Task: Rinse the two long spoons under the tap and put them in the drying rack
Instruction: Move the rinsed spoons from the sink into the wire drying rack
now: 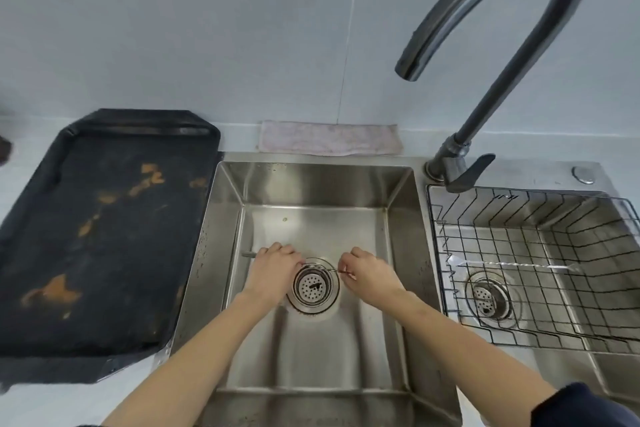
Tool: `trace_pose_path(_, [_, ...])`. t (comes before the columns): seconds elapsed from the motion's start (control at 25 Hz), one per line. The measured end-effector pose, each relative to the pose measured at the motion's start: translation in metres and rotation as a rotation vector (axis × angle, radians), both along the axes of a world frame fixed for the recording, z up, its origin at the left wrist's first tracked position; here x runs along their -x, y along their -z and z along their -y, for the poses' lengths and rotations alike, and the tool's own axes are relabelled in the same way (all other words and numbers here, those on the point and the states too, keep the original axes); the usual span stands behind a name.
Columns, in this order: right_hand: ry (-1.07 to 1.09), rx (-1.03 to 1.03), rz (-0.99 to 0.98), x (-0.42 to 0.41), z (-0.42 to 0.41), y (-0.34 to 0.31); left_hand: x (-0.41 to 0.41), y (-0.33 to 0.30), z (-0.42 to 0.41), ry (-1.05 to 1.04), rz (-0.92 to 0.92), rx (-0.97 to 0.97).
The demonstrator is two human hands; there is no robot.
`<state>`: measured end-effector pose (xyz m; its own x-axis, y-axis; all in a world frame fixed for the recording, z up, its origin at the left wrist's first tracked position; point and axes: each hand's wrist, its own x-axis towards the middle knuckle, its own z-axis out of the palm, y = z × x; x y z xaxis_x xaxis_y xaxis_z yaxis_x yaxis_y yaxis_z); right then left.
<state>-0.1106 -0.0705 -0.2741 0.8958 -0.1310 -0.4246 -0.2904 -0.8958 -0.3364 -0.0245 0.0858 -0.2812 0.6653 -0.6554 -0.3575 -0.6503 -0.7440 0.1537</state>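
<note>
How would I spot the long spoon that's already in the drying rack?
Find the wire drying rack set in the right-hand basin, below the tap. On its floor, above the drain, lies one long spoon, stretched left to right. It is the only item in the rack.

Left basin (311, 340) floor open near side; both hands (273, 267) crowd the drain (313, 286). Tap spout (502, 10) arches overhead. Rack (540, 329) mostly open.

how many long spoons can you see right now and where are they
2. One long spoon lies across the wire drying rack on the right. The other spoon is held between both hands above the left sink's drain.
</note>
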Motion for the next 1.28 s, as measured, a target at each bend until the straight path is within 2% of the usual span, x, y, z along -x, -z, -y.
trace_pose_path(0.44, [0.035,0.191,0.325,0.05,0.029,-0.079,0.041,-0.087,0.025,0.067,0.239,0.177])
trace_pose_path(0.92, [0.149,0.34,0.375,0.161,0.148,-0.097,0.134,-0.102,0.155,0.231,0.218,0.307])
trace_pose_path(1.28, [0.266,0.358,0.286,0.211,0.244,-0.079,0.175,-0.08,0.248,0.34,0.125,0.28])
